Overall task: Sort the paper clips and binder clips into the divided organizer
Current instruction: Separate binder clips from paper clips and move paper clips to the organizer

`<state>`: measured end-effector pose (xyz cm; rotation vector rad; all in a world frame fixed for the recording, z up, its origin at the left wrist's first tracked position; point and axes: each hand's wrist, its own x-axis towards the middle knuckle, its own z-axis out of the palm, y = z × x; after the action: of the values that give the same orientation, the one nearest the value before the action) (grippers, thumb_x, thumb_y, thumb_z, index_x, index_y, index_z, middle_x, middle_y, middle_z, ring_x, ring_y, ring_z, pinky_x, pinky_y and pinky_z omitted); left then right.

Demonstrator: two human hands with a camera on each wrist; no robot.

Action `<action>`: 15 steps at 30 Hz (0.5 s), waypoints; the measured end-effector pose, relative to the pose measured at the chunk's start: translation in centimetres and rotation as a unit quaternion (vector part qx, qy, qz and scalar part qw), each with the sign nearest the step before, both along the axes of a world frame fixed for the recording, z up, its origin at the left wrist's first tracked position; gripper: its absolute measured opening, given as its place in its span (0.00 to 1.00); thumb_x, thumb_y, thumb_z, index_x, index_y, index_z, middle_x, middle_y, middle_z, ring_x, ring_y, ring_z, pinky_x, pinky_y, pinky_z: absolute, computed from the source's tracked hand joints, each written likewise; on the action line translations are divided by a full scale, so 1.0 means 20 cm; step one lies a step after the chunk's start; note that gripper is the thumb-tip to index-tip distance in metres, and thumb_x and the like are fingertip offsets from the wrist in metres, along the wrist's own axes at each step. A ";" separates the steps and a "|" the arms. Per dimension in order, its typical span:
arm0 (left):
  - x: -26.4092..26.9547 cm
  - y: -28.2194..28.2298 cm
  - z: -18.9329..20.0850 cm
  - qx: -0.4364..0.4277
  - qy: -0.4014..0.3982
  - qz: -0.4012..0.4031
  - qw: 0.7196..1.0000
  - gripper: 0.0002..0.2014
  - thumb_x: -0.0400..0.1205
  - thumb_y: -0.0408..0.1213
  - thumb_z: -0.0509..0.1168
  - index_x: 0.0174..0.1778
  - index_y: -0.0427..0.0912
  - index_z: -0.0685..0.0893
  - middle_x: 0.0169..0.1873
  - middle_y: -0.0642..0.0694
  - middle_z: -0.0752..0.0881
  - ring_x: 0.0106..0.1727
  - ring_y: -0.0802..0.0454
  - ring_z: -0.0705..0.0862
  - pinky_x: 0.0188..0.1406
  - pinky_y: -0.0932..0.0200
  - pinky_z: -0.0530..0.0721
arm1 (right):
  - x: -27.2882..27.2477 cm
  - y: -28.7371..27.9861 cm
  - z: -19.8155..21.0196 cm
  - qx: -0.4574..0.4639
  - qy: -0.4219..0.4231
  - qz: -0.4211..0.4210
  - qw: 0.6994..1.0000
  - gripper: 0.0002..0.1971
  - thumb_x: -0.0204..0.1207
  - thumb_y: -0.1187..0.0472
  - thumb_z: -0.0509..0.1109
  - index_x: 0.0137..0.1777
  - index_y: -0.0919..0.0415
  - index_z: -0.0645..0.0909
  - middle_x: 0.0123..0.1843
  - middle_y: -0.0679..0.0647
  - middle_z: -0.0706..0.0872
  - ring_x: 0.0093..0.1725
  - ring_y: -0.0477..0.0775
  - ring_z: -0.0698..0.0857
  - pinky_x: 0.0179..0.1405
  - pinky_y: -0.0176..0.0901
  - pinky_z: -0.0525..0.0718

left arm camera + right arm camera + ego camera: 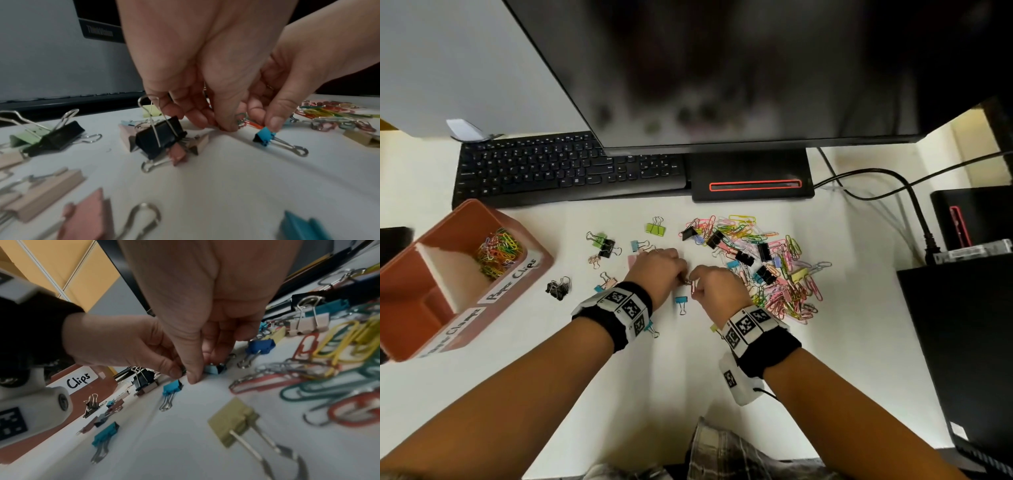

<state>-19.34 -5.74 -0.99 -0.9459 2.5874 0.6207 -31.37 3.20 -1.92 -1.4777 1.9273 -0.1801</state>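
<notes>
Ref. landmark: the small blue binder clip [681, 301] lying flat on the white worktop [654, 377], handles toward the person.

Nearest the person: both forearms w/ tagged wristbands. A teal binder clip [650, 327] shows at the left wristband, nearer than the ref. clip and to its left.

Just beyond the ref. clip: left hand [659, 272] and right hand [714, 289] meet fingertip to fingertip, low over the worktop. Left hand's thumb and fingers pinch a small bunch of paper clips [243, 121]; an orange wire runs from it to the right hand's fingers. Right hand's fingers are curled down and closed at the same bunch; thumb tip [273, 123] sits just above the ref. clip. Exact clip count in the pinch: cannot tell.

Left of the ref. clip: scattered binder clips, incl. a cluster of black ones [558, 287], pink and green ones further back.

Right of the ref. clip and beyond: main mixed pile [767, 267] of coloured paper clips w/ black, blue, yellow binder clips in it.

Far left of the ref. clip: brown divided organizer [524, 236]. Compartment labelled "Paper Clips" holds sorted paper clips [498, 251]; next compartment's label is only partly legible.

Furthest back: keyboard [568, 171], monitor stand [753, 174], monitor [722, 68].
</notes>
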 end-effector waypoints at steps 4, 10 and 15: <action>0.01 0.00 -0.01 0.002 -0.002 0.009 1.000 0.04 0.79 0.38 0.64 0.46 0.44 0.83 0.44 0.43 0.84 0.48 0.41 0.82 0.50 0.50 0.80 | -0.05 -0.01 0.01 0.027 0.005 -0.013 1.000 0.14 0.71 0.60 0.74 0.55 0.60 0.81 0.55 0.59 0.83 0.55 0.61 0.82 0.53 0.50 0.81; 0.04 0.02 -0.04 0.021 0.017 0.043 0.999 0.03 0.81 0.37 0.61 0.48 0.44 0.78 0.44 0.43 0.84 0.46 0.41 0.83 0.48 0.48 0.81 | -0.12 0.05 0.07 -0.026 -0.029 0.049 0.998 0.06 0.73 0.65 0.71 0.49 0.62 0.85 0.47 0.57 0.87 0.50 0.56 0.82 0.49 0.44 0.82; 0.04 0.04 -0.03 0.050 0.034 0.078 0.995 0.07 0.81 0.32 0.59 0.50 0.41 0.82 0.50 0.43 0.82 0.51 0.43 0.82 0.54 0.48 0.80 | -0.33 -0.10 0.23 -0.109 -0.032 -0.080 0.990 0.04 0.75 0.60 0.71 0.47 0.58 0.85 0.49 0.51 0.85 0.46 0.47 0.83 0.49 0.34 0.80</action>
<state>-18.50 -4.90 -1.49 -1.1188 2.5296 0.8292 -37.98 1.28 2.78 -1.4344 2.0240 -0.5198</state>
